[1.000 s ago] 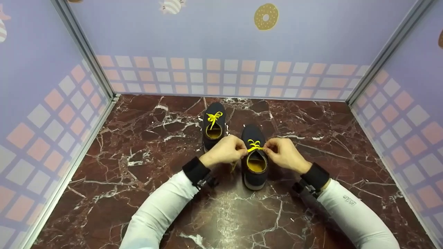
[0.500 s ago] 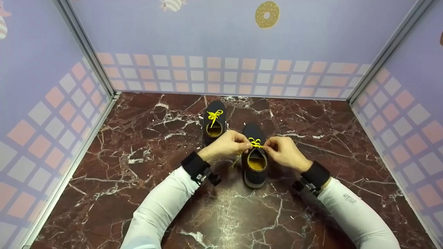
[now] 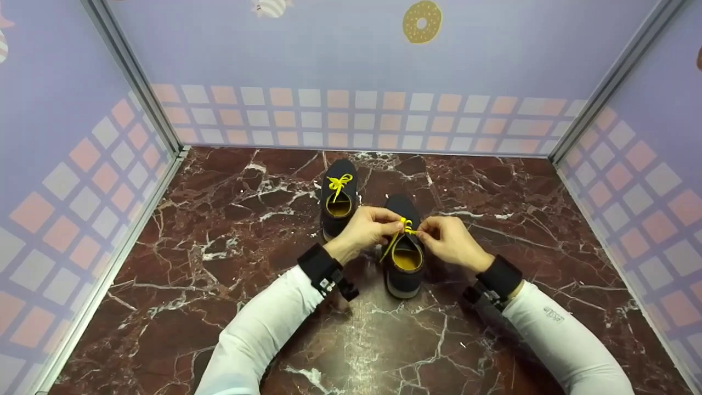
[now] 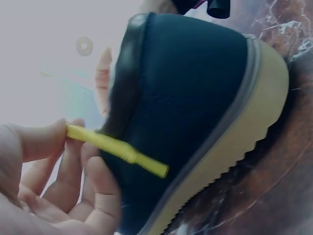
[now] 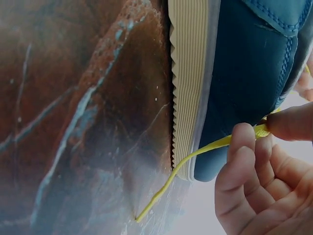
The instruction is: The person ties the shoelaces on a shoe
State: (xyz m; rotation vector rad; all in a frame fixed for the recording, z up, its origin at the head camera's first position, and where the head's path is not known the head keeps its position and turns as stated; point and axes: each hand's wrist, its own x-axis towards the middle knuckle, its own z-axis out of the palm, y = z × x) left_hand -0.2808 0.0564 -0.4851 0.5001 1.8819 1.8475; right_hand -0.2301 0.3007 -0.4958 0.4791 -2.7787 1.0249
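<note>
A dark shoe (image 3: 403, 285) with a yellow lining stands between my two hands in the head view, toe pointing away. My left hand (image 3: 370, 229) pinches one yellow shoelace (image 3: 390, 247) over the tongue; its tail hangs past the opening. In the left wrist view that lace (image 4: 117, 148) juts out from thumb and finger across the shoe's side (image 4: 181, 83). My right hand (image 3: 452, 242) pinches yellow lace at the shoe's right. In the right wrist view the lace end (image 5: 178, 169) trails down past the pale ridged sole (image 5: 190, 83). The knot area is partly hidden by fingers.
A second dark shoe (image 3: 341, 169), its yellow lace tied in a bow (image 3: 338, 185), stands to the left and slightly farther away. Both are on a red-brown marbled surface (image 3: 247, 318). Lilac panels (image 3: 351, 60) enclose the back and sides.
My left hand has shifted right and slightly away, over the shoe's tongue, and its lace tail now hangs across the shoe's left edge. The right hand stays almost in place.
</note>
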